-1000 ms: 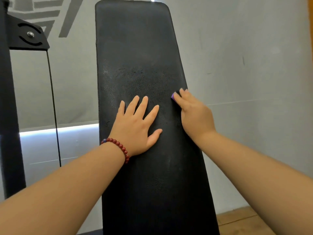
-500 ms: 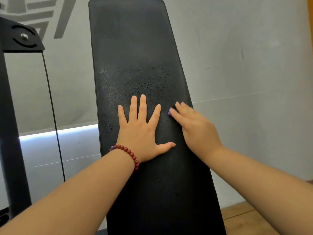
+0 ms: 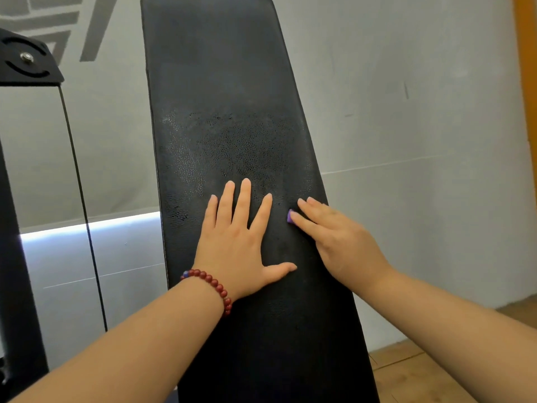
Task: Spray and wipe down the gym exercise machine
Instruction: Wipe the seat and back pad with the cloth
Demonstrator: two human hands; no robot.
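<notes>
the right hand (image 3: 341, 242) is lower on the pad (image 3: 220, 68) than a second back, its fingertips sliding down the pad's right edge from beside the wet patch (image 3: 241, 141) to a spot well under it. it lies nearly flat, fingers straight and close together, pressing on a purple cloth (image 3: 290, 216) of which only a corner peeps out past the forefinger; that scrap is too small to be sure it is a cloth and not a sponge. the left hand (image 3: 241, 237) drifts down a little too and opens wider, thumb now flung out to the right. it rests palm-down on the middle of the pad, fingers spread, holding nothing, a red bracelet (image 3: 210, 286) on its wrist. the two hands are near each other but apart, the left thumb tip just short of the right palm. the pad, the thing being cleaned, stands tilted back before the grey wall (image 3: 406, 141), with a black frame (image 3: 17, 257) and thin cable (image 3: 78, 184) to its left and wooden floor (image 3: 421, 373) at lower right. for the task this reads as a downward wiping stroke on the right side, the left hand steadying. the speckled droplets above both hands look unwiped, so spraying seems done here while wiping is far from finished; the upper middle of the pad likely needs the cloth next.
</notes>
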